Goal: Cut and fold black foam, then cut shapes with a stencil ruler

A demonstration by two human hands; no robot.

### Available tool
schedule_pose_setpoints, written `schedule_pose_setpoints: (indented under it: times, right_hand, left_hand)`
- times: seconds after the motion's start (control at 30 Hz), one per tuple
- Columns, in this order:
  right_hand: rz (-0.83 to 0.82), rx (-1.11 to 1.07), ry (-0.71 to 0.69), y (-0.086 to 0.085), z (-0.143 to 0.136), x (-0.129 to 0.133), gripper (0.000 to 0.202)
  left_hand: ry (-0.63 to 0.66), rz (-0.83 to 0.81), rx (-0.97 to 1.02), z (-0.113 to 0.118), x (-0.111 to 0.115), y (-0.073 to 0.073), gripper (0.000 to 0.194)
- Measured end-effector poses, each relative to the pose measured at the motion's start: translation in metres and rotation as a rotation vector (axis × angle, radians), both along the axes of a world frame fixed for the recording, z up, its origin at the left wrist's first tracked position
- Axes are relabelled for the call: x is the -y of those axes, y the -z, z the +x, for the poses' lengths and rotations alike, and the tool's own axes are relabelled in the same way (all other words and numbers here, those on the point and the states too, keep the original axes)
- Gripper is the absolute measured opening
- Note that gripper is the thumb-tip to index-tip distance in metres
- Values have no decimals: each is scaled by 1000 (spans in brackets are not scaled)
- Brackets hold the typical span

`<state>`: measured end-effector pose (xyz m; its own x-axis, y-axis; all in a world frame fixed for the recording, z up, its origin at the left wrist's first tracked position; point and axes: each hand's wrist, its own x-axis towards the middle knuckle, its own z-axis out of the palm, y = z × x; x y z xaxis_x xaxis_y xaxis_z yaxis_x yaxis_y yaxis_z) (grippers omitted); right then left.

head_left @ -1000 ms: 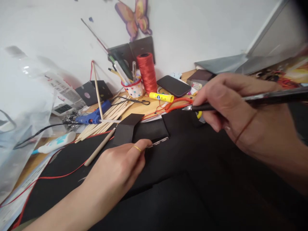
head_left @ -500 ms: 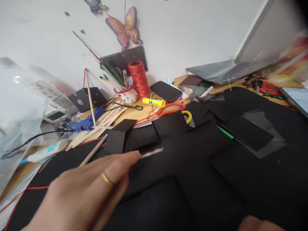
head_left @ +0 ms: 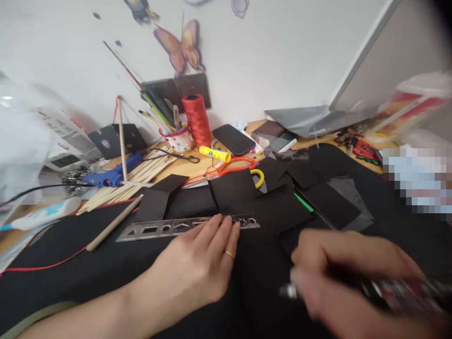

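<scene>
My left hand (head_left: 205, 259) lies on a clear stencil ruler (head_left: 146, 230), its fingers stretched out and pressing the ruler flat on black paper (head_left: 190, 202). The ruler has cut-out shapes and runs left to right. At the lower right, my right hand (head_left: 339, 273) is closed around a dark, patterned pen (head_left: 399, 294), blurred by motion. A pale, blurred tip pokes out beyond the fingers to the left. Black sheets and folded pieces lie under and beyond both hands.
Orange scissors (head_left: 243, 165), a yellow glue stick (head_left: 214, 154), a phone (head_left: 233, 139) and a red thread spool (head_left: 196, 120) stand or lie behind. Wooden sticks (head_left: 120, 188), a blue glue gun (head_left: 113, 174) and a white bottle (head_left: 45, 214) are at left. A green strip (head_left: 303, 202) lies right of centre.
My left hand has moved right and now lies flat on the ruler, which shows whole. My right hand has come further into view with the pen. The view has shifted slightly.
</scene>
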<state>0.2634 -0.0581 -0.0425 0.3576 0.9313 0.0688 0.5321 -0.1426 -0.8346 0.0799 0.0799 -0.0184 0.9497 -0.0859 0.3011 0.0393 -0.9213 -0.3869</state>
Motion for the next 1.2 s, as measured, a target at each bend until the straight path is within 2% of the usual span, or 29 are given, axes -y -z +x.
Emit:
schedule_pose_setpoints:
  times: [0.1, 0.17, 0.23, 0.3, 0.4, 0.47, 0.6, 0.77, 0.83, 0.97, 1.07, 1.2]
  right_hand:
    - [-24, 51, 21, -39, 2, -31, 24]
    - [-15, 115, 8, -47, 6, -49, 17]
    - [-9, 233, -29, -41, 11, -59, 15]
    - [-18, 402, -84, -27, 15, -62, 20]
    - [21, 623, -177, -6, 20, -56, 26]
    - [42, 696, -240, 2, 21, -49, 28]
    - [50, 735, -387, 3, 17, -40, 36]
    - [91, 743, -470, -1, 15, -38, 44]
    - [80, 677, -435, -2, 17, -39, 42]
    - [-35, 466, -256, -6, 22, -45, 32]
    - [-53, 369, -224, -9, 26, -49, 28]
    - [-101, 295, -133, -16, 35, -55, 28]
  left_hand:
    - [-39, -4, -74, 6, 3, 11, 32]
    - [-71, -5, -124, 7, 6, 17, 34]
    - [-87, -3, -134, 7, 9, 21, 35]
    - [-95, -1, -112, 6, 11, 23, 35]
    - [-111, 1, -94, 6, 16, 22, 35]
    - [-122, 17, -110, 6, 19, 21, 34]
    - [-150, 36, -155, -2, 27, 22, 33]
    - [-158, 46, -186, -17, 30, 22, 37]
    - [-151, 37, -198, -15, 27, 18, 38]
    - [-160, 50, -145, 6, 18, 14, 36]
    - [-149, 51, -111, 17, 14, 18, 35]
    - [-187, 17, -78, 17, 15, 25, 37]
